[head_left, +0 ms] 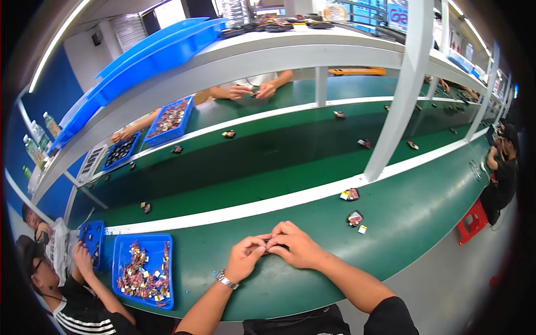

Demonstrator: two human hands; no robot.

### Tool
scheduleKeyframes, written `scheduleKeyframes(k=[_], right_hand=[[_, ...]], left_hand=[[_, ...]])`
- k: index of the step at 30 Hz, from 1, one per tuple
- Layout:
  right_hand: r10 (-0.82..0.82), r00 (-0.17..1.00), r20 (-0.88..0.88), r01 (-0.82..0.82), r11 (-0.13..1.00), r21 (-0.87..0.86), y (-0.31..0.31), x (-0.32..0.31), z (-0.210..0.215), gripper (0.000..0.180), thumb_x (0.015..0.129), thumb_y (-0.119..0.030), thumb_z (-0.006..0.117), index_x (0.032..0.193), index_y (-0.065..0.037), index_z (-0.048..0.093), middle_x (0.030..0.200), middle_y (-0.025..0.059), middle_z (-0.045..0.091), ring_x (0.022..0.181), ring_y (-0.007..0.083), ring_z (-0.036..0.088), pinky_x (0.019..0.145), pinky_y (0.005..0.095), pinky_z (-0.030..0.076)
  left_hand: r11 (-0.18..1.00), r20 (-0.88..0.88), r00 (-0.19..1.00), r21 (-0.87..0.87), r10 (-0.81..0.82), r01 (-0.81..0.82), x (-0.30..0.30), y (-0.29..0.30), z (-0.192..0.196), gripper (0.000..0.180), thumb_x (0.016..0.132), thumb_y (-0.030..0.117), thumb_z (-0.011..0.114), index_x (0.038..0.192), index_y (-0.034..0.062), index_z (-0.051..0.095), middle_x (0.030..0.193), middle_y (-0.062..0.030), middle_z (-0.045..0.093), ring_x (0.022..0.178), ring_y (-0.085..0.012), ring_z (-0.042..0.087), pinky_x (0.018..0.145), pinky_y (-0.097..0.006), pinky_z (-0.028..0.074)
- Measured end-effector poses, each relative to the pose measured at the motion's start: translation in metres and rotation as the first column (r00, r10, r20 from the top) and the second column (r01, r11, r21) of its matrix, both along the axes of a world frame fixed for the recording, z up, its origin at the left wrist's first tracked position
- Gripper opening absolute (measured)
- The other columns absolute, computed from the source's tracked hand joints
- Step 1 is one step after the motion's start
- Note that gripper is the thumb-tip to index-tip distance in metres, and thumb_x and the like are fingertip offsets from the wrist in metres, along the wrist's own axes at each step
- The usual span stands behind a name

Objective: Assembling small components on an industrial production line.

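My left hand (pixel 244 258) and my right hand (pixel 296 245) meet over the green worktable (pixel 335 245). Their fingertips pinch a small dark part (pixel 267 243) from both sides, and the fingers hide most of it. To the right, beyond my right hand, lie two small electronic assemblies, one dark and red with a yellow-white tab (pixel 350 194) and another similar one (pixel 354 218). A little white-and-yellow piece (pixel 363 229) is beside the second. Left of my left hand stands a blue tray (pixel 120 252) heaped with small red, white and yellow parts.
Beyond a white rail (pixel 223 210), a green conveyor belt (pixel 223 167) carries several scattered assemblies. A white post (pixel 399 89) rises at the right, under an overhead shelf (pixel 268 56). A co-worker (pixel 84 301) sits close at left by a smaller blue tray (pixel 98 229); other people work across the belt.
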State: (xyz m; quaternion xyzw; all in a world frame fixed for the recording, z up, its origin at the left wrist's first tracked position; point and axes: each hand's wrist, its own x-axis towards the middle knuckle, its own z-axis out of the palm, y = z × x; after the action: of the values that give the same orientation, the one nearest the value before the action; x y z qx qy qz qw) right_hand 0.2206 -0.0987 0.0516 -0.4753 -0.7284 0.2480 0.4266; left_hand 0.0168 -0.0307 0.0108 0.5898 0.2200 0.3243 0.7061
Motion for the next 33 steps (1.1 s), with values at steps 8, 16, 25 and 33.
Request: scheduleKeyframes(k=[8,16,25,33], right_hand=[[-0.037,0.999,0.008,0.037,0.999,-0.010,0.002,-0.005,-0.005,0.010,0.085,-0.010,0.072,0.094,-0.007,0.071,0.098,0.0071,0.056,0.095,0.0256,0.054,0.082,0.0360,0.047],[-0.069,0.998,0.004,0.069,0.998,0.009,0.003,-0.011,-0.013,0.009,0.085,-0.012,0.073,0.092,-0.007,0.071,0.095,0.0067,0.056,0.091,0.0255,0.054,0.080,0.0356,0.047],[-0.102,0.995,-0.002,0.102,0.995,0.017,0.003,-0.018,-0.017,0.009,0.085,-0.011,0.072,0.092,-0.007,0.071,0.094,0.0069,0.055,0.090,0.0258,0.053,0.079,0.0357,0.046],[-0.086,0.996,-0.033,0.087,0.996,0.007,0.003,-0.013,-0.019,0.009,0.085,-0.012,0.072,0.093,-0.007,0.071,0.094,0.0071,0.055,0.091,0.0259,0.054,0.080,0.0356,0.047]], left_hand=[[0.922,-0.138,0.960,0.342,0.242,-0.183,0.005,-0.009,0.016,0.010,0.094,-0.002,0.060,0.099,-0.0060,0.067,0.135,-0.0182,0.058,0.120,-0.0240,0.061,0.092,-0.032,0.056],[0.852,-0.145,0.923,0.456,0.357,-0.258,0.007,-0.014,0.015,0.009,0.092,-0.004,0.059,0.099,-0.0051,0.066,0.125,-0.0181,0.064,0.108,-0.0240,0.068,0.084,-0.031,0.059],[0.701,-0.174,0.860,0.666,0.479,-0.256,0.006,-0.014,0.013,0.007,0.089,-0.002,0.062,0.096,-0.0009,0.063,0.118,-0.0185,0.067,0.095,-0.0291,0.071,0.074,-0.034,0.058],[0.662,-0.203,0.858,0.725,0.472,-0.192,0.009,-0.013,0.012,0.004,0.091,-0.002,0.058,0.095,-0.0004,0.059,0.117,-0.0170,0.065,0.099,-0.0266,0.069,0.075,-0.034,0.059]])
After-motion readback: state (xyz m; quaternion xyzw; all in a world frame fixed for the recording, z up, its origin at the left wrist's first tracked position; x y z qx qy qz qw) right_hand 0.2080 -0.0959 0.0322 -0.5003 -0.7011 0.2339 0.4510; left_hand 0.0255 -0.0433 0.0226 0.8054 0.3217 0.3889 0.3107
